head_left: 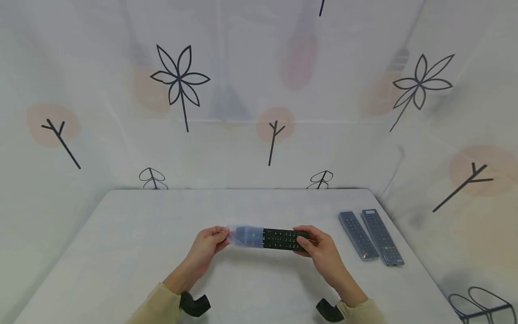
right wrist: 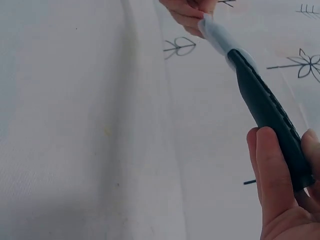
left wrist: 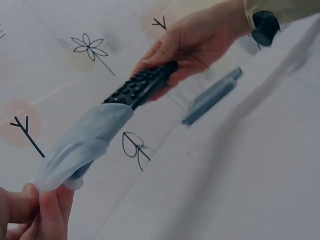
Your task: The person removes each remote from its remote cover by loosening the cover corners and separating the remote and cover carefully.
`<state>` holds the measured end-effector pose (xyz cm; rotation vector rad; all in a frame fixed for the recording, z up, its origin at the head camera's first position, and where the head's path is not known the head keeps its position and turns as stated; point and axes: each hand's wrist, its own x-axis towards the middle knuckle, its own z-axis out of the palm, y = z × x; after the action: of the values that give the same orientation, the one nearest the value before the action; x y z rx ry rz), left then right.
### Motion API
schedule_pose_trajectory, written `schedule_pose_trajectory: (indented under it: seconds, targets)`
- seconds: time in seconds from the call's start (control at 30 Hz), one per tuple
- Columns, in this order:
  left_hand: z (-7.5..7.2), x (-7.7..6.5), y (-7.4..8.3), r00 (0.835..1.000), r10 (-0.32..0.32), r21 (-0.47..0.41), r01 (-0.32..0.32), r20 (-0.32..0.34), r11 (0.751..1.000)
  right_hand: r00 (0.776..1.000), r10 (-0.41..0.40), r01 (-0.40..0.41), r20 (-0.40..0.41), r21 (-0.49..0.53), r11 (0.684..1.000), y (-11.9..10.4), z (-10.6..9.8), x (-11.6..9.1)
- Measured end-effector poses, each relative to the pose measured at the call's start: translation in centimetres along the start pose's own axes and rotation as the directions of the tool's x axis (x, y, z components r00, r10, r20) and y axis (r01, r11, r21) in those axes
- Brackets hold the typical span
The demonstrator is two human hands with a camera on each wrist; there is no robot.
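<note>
A black remote control (head_left: 279,239) is held level above the white table, its left part inside a translucent bluish plastic sleeve (head_left: 248,236). My left hand (head_left: 205,249) pinches the loose end of that sleeve between thumb and fingers. At the other end, my right hand (head_left: 321,252) grips the bare remote, thumb on the button side and fingers behind. The left wrist view shows the sleeve (left wrist: 82,142) bunched and creased towards the left fingertips. In the right wrist view the smooth back of the remote (right wrist: 262,102) faces the camera.
Two more remotes, a shorter one (head_left: 358,235) and a longer one (head_left: 382,236), lie side by side in bluish covers at the table's right. The white table (head_left: 121,252) meets a patterned cloth backdrop (head_left: 234,148) at its far edge. Another cloth hangs at the right.
</note>
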<state>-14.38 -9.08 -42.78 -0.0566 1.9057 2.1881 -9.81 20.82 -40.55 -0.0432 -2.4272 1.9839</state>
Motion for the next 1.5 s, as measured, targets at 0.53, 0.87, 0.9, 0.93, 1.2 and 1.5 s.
schedule_pose_trajectory:
  seconds: [0.53, 0.87, 0.9, 0.93, 1.2, 1.5]
  targets:
    - [0.1, -0.6, 0.4, 0.97, 0.241, 0.435, -0.22, 0.007, 0.873, 0.949, 0.003, 0.021, 0.315, -0.073, 0.997, -0.2, -1.4, -0.2]
    - [0.3, -1.0, 0.9, 0.918, 0.371, 0.597, -0.378, 0.142, 0.707, 0.957, -0.011, 0.043, 0.289, -0.107, 0.993, -0.2, -1.2, -0.4]
    - [0.4, -1.1, 0.9, 0.91, 0.392, 0.609, -0.39, 0.138, 0.691, 0.959, -0.012, 0.045, 0.284, -0.11, 0.993, -0.2, -1.2, -0.4]
    - [0.4, -1.2, 1.0, 0.901, 0.414, 0.619, -0.401, 0.132, 0.675, 0.959, -0.017, 0.049, 0.281, -0.107, 0.993, -0.2, -1.1, -0.4]
    - [0.3, -1.2, 1.2, 0.896, 0.436, 0.604, -0.393, 0.082, 0.694, 0.962, -0.05, 0.084, 0.269, -0.117, 0.99, 0.8, -0.5, -0.8]
    - [-0.8, -1.3, 1.1, 0.952, 0.29, 0.584, -0.29, 0.096, 0.759, 0.959, -0.036, 0.082, 0.283, -0.151, 0.985, 1.4, -0.6, -0.9]
